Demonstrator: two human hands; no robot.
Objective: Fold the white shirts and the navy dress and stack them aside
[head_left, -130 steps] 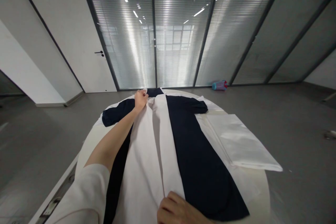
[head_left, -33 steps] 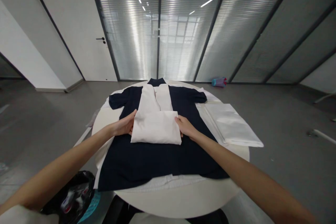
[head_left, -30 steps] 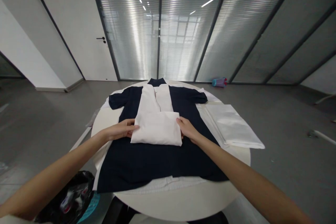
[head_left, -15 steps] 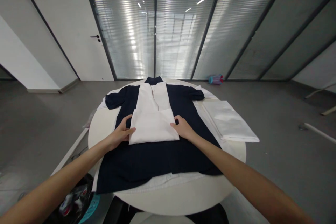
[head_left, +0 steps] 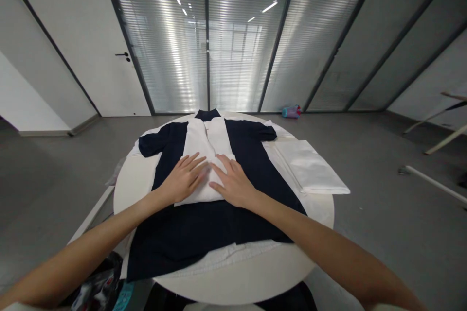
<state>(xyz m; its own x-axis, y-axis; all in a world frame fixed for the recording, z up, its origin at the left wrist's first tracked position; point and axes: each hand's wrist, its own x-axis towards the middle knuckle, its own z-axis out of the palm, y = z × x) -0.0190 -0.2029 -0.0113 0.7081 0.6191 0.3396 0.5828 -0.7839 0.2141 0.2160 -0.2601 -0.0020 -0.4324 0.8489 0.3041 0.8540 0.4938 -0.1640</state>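
White cloth (head_left: 204,197) lies folded down the middle of the navy shirt (head_left: 175,235), on the surface (head_left: 233,282). We record each grip spread: left hand (head_left: 184,179) and right hand (head_left: 234,183) appear to rest palm-down on the cloth, fingers apart, pinching nothing. Our judged risk — a sideways push or uneven pressure could skew the fold or ripple the shirt beneath. The surface is round and pale; a folded sheet (head_left: 310,167) overhangs its right edge. Beyond — grey floor (head_left: 365,165), door (head_left: 91,68), glass wall (head_left: 233,68) with blinds.
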